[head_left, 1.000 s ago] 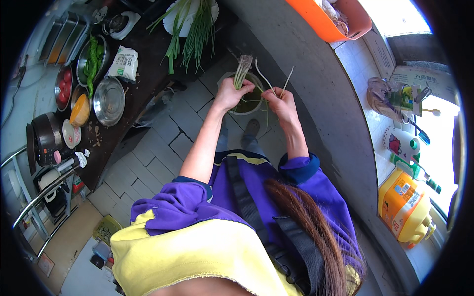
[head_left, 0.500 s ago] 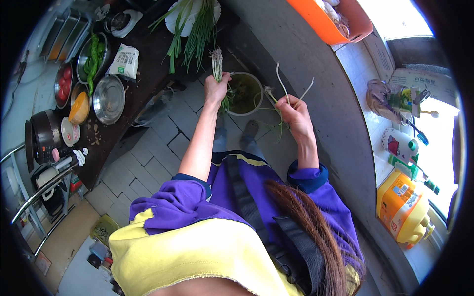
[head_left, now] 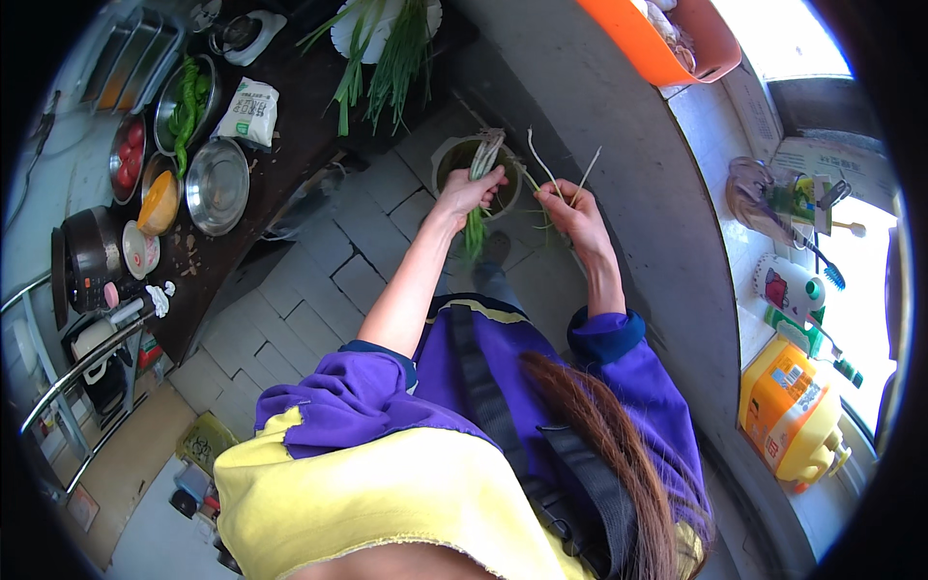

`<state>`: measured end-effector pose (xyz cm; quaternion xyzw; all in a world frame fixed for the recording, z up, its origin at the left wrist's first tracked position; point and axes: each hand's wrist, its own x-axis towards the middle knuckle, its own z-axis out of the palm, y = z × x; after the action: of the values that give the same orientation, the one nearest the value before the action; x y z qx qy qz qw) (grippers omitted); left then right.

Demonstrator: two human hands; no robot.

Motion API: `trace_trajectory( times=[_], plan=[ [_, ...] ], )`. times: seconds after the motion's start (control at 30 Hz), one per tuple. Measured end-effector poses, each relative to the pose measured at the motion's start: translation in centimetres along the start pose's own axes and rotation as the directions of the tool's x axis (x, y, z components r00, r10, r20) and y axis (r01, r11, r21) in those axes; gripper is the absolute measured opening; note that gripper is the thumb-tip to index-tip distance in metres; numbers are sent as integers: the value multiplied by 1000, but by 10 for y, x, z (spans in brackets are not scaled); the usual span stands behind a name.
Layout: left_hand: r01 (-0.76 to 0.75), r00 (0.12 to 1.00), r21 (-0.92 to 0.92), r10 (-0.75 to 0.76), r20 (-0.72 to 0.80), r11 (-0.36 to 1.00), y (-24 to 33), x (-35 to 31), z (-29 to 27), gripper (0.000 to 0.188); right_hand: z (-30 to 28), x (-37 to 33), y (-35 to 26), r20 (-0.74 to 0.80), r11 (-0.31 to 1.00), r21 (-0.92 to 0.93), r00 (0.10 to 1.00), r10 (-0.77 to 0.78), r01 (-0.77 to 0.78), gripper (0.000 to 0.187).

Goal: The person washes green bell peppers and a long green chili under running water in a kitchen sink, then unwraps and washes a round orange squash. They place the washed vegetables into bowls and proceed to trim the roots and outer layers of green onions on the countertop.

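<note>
My left hand (head_left: 466,195) is closed round a small bunch of thin scallions (head_left: 486,150), white rooty ends upward and green leaves hanging below the fist. Beside it, my right hand (head_left: 580,220) pinches a few loose, pale scallion stalks (head_left: 541,159) that stick out past the fingers. Just beyond both hands stands a round pale bucket (head_left: 441,159) on the floor, partly hidden by the left hand and bunch; bits of plant matter lie inside. More long green scallions (head_left: 401,72) hang over the edge of a white plate (head_left: 356,41) on the dark table.
On the dark table at left are a bowl of green peppers (head_left: 189,111), a bowl of tomatoes (head_left: 129,159), a steel plate (head_left: 217,188), a white packet (head_left: 249,113) and a rice cooker (head_left: 89,253). Along the right ledge are an orange basket (head_left: 633,53) and a yellow jug (head_left: 788,406).
My left hand has moved right with its bunch, over the bucket and closer to my right hand. The right hand stays nearly in place, still pinching its stalks.
</note>
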<state>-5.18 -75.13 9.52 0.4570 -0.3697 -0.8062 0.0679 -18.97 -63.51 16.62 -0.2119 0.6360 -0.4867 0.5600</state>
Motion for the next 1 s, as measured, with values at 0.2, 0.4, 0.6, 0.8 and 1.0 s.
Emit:
trace_trajectory(
  times=[0.2,0.4,0.6,0.8,1.0],
  plan=[
    [185,964,-459,-69,257,869,12,-7,7,24,5,4,11,45,1000,17,999,-6,5,13],
    [-137,982,-161,155,105,977,13,-11,11,20,10,4,11,-177,983,-184,984,-33,0,22],
    [-328,943,-53,330,39,943,15,-13,22,20,31,10,7,-235,956,-282,960,-152,83,27],
    [-348,932,184,360,-33,919,13,-8,20,24,41,17,4,-248,971,-196,952,-181,134,17],
    [-347,920,22,345,-186,937,29,-2,-4,21,32,3,-1,-263,993,-117,964,-44,14,12]
  ],
)
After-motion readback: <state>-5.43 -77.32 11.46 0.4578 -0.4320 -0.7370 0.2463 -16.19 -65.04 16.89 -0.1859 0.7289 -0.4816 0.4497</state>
